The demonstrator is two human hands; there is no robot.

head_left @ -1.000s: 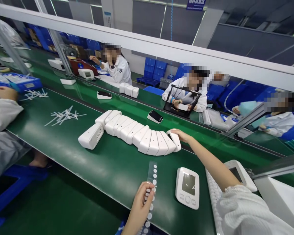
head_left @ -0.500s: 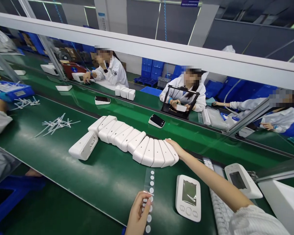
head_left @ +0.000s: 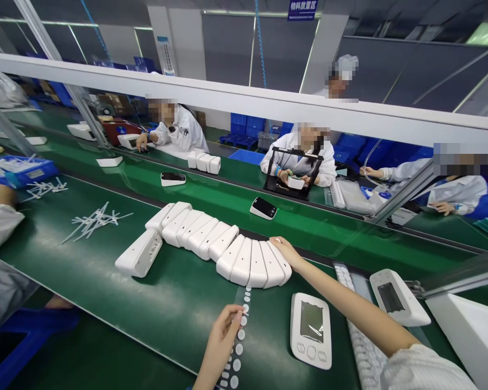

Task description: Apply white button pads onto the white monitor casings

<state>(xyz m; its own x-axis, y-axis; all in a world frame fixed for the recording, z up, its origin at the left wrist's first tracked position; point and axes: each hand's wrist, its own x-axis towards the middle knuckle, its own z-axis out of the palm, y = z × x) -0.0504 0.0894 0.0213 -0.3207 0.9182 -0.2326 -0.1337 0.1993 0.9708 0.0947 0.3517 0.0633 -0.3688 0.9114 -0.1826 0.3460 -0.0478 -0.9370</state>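
My left hand (head_left: 226,331) pinches a clear strip of round white stickers (head_left: 238,349) over the green table. The strip's far end reaches the front of a curved row of white monitor housings (head_left: 238,260), standing on edge side by side. At the row's right end, my right hand (head_left: 283,251) has its fingers around the last white monitor (head_left: 282,265); some fingertips are hidden behind it. One white monitor (head_left: 311,330) with a grey screen and several buttons lies face up below my right forearm. At the row's left end, another housing (head_left: 139,253) sits at an angle.
White plastic strips (head_left: 95,221) lie in a loose pile at left, near a co-worker's sleeve (head_left: 0,227) and a blue tray (head_left: 20,170). Behind the row, a green conveyor (head_left: 211,197) carries dark-screened devices. Another monitor (head_left: 398,298) and a white box (head_left: 467,336) stand at right.
My left hand has moved slightly left and up, and the sticker strip now reaches the row's front edge. My right hand stays at the row's right end. The camera view has tilted upward.
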